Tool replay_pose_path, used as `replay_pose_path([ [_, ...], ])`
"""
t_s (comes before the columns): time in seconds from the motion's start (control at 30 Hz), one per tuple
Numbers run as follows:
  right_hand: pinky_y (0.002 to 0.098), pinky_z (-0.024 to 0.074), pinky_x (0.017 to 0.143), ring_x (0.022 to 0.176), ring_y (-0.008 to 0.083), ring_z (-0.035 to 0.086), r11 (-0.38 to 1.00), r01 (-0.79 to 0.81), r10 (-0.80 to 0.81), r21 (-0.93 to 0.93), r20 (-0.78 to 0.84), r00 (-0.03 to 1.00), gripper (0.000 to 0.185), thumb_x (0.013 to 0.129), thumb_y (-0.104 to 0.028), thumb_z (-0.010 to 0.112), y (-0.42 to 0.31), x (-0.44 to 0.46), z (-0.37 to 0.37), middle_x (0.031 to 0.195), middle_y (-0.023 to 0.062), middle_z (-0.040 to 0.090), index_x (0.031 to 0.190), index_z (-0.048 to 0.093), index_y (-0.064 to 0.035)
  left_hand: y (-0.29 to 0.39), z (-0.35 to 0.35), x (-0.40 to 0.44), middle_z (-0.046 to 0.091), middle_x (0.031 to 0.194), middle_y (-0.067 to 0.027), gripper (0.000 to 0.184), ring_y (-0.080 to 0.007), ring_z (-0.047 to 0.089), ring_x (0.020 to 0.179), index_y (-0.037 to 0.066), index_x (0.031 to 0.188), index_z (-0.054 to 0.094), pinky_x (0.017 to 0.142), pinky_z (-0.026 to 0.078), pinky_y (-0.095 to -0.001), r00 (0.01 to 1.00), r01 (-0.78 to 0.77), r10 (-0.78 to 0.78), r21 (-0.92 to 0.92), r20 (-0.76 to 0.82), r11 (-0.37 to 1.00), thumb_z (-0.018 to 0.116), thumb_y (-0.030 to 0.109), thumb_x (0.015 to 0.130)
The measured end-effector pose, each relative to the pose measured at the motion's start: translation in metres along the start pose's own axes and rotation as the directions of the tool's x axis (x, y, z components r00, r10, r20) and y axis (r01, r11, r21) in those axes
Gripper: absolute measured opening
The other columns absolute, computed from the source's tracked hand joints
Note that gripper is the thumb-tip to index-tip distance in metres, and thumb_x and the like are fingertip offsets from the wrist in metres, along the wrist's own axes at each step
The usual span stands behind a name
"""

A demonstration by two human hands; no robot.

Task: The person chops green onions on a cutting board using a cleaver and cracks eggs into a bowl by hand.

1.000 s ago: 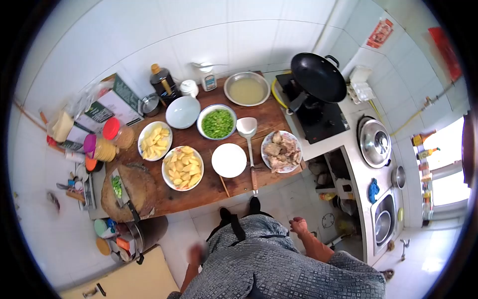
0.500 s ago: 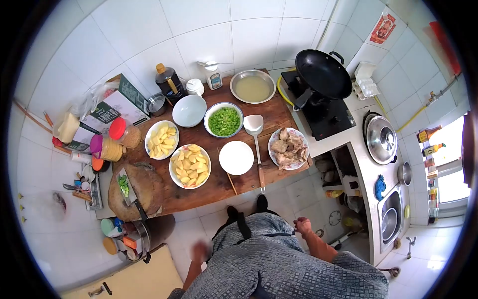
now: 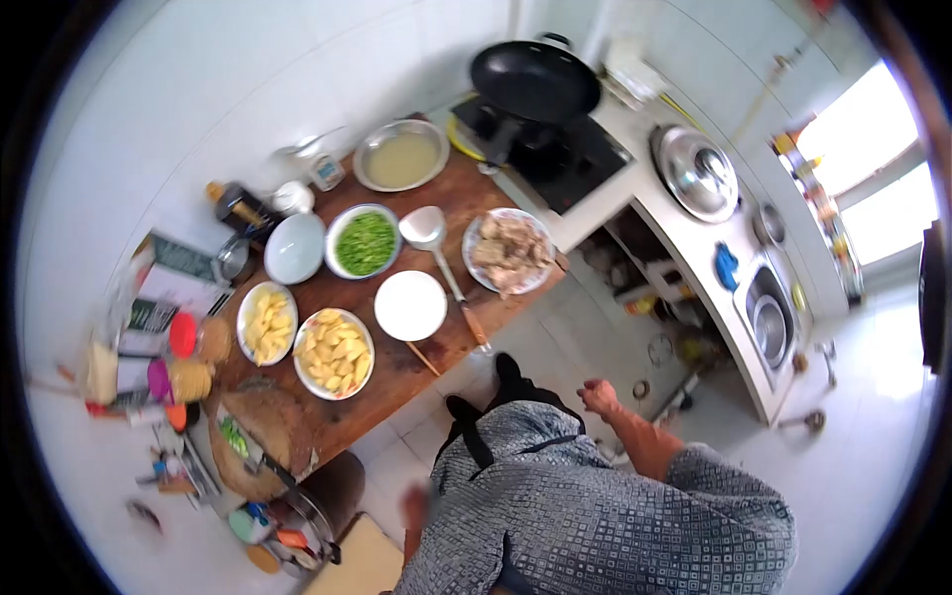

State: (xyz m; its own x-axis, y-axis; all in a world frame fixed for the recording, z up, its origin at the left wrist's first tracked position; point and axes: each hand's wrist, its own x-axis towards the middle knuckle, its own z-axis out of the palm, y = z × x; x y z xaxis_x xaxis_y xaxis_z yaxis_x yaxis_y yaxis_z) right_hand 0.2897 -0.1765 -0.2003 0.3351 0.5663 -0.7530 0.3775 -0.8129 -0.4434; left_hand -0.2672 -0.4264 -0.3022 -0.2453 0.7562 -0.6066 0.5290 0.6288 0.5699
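Note:
My right hand [image 3: 598, 398] hangs in front of my body over the tiled floor, fingers curled in and nothing visible in them. Low at my left side is my left hand [image 3: 415, 507], too smeared to read its fingers. Neither touches the wooden table [image 3: 392, 389]. Nearest the table's front edge are a white plate [image 3: 411, 305], a spatula [image 3: 459, 301], a single chopstick [image 3: 423, 359] and a plate of meat chunks [image 3: 510, 252]. Two bowls of cut potatoes [image 3: 334, 353] and a bowl of chopped greens [image 3: 366, 243] stand further left.
A wok [image 3: 535, 81] sits on the black stove [image 3: 570, 164]. Past it are a lidded steel pot [image 3: 696, 174] and a sink [image 3: 769, 315]. A cleaver [image 3: 253, 456] with chopped greens lies on the round chopping board [image 3: 285, 428]. A basin of cloudy liquid [image 3: 402, 157] stands at the back.
My view has swung right, so the table and stove sit further left and look tilted. Both hands stay low beside my body, and the things on the table keep their places.

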Motion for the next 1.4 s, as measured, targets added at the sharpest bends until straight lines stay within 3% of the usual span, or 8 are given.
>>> replay_pose_path([
  [0.2,0.0365,0.0615,0.074,0.089,0.0211,0.069,0.981,-0.083,0.086,0.174,-0.011,0.996,0.049,0.089,-0.022,0.070,0.010,-0.059,-0.014,0.106,0.0130,0.070,0.130,0.059,0.0029,0.001,-0.020,0.032,0.071,0.100,-0.0188,0.054,-0.0257,0.070,0.081,-0.005,0.121,0.058,0.064,0.056,-0.0333,0.836,0.539,-0.388,-0.454,0.387,0.709,0.054,0.046,0.103],
  [0.3,0.0344,0.0607,0.073,0.089,0.0210,0.069,0.950,-0.066,0.100,0.305,-0.097,0.990,0.049,0.089,-0.023,0.071,0.045,-0.097,-0.014,0.105,0.0122,0.070,0.128,0.060,0.0043,0.048,-0.049,0.023,0.071,0.101,-0.0184,0.051,-0.0264,0.070,0.082,-0.004,0.121,0.057,0.062,0.056,-0.0346,0.829,0.550,-0.404,-0.434,0.386,0.713,0.055,0.044,0.102],
  [0.37,0.0341,0.0604,0.072,0.085,0.0207,0.070,0.945,-0.119,0.180,0.305,-0.180,0.967,0.048,0.088,-0.024,0.072,0.083,-0.110,-0.010,0.103,0.0123,0.072,0.126,0.062,0.0033,0.065,-0.072,0.034,0.070,0.102,-0.0185,0.051,-0.0271,0.070,0.082,-0.003,0.121,0.055,0.063,0.057,-0.0372,0.897,0.367,-0.190,-0.434,0.398,0.823,0.055,0.045,0.102],
  [0.5,0.0386,0.0563,0.077,0.086,0.0286,0.072,0.909,-0.371,0.385,0.189,-0.045,0.922,0.042,0.082,-0.033,0.068,0.164,-0.126,-0.007,0.103,0.0177,0.074,0.109,0.070,-0.0014,0.166,-0.105,0.045,0.070,0.102,-0.0154,0.047,-0.0244,0.070,0.085,0.001,0.119,0.055,0.070,0.058,-0.0393,0.918,0.387,-0.327,-0.322,0.224,0.864,0.055,0.045,0.102],
  [0.73,0.0390,0.0555,0.068,0.077,0.0264,0.071,0.964,-0.177,0.215,0.199,-0.187,0.959,0.024,0.086,-0.026,0.067,0.216,-0.071,-0.029,0.090,0.0142,0.073,0.087,0.071,-0.0023,0.265,-0.077,0.012,0.069,0.101,-0.0114,0.043,-0.0185,0.066,0.080,0.002,0.114,0.058,0.070,0.058,-0.0365,0.919,0.390,-0.378,-0.127,0.113,0.912,0.056,0.043,0.102],
  [0.8,0.0309,0.0486,0.057,0.065,0.0131,0.059,0.852,-0.148,0.249,0.502,-0.141,0.958,0.024,0.089,-0.019,0.068,0.233,-0.035,-0.035,0.079,0.0066,0.064,0.097,0.065,0.0030,0.296,-0.054,0.002,0.069,0.099,-0.0089,0.041,-0.0157,0.066,0.081,0.002,0.113,0.060,0.069,0.057,-0.0332,0.904,0.401,-0.395,-0.005,0.160,0.916,0.056,0.042,0.103],
  [0.93,0.0318,0.0549,0.066,0.080,0.0150,0.063,0.559,-0.093,0.268,0.824,-0.074,0.960,0.035,0.092,-0.019,0.068,0.205,-0.018,-0.108,0.098,0.0067,0.068,0.119,0.062,0.0020,0.369,0.008,0.015,0.070,0.099,-0.0066,0.039,-0.0132,0.065,0.081,0.003,0.115,0.062,0.070,0.056,-0.0294,0.915,0.306,-0.327,0.121,0.238,0.944,0.056,0.039,0.104],
  [1.4,0.0391,0.0586,0.077,0.094,0.0231,0.067,0.260,-0.585,0.706,0.768,0.262,0.658,0.039,0.098,-0.022,0.062,0.384,-0.112,-0.044,0.112,0.0096,0.066,0.130,0.056,-0.0016,0.528,0.233,0.207,0.064,0.126,-0.0172,0.057,-0.0235,0.066,0.107,-0.001,0.135,0.054,0.091,0.056,-0.0375,0.916,0.141,-0.171,0.110,0.363,0.984,0.049,0.048,0.105],
])
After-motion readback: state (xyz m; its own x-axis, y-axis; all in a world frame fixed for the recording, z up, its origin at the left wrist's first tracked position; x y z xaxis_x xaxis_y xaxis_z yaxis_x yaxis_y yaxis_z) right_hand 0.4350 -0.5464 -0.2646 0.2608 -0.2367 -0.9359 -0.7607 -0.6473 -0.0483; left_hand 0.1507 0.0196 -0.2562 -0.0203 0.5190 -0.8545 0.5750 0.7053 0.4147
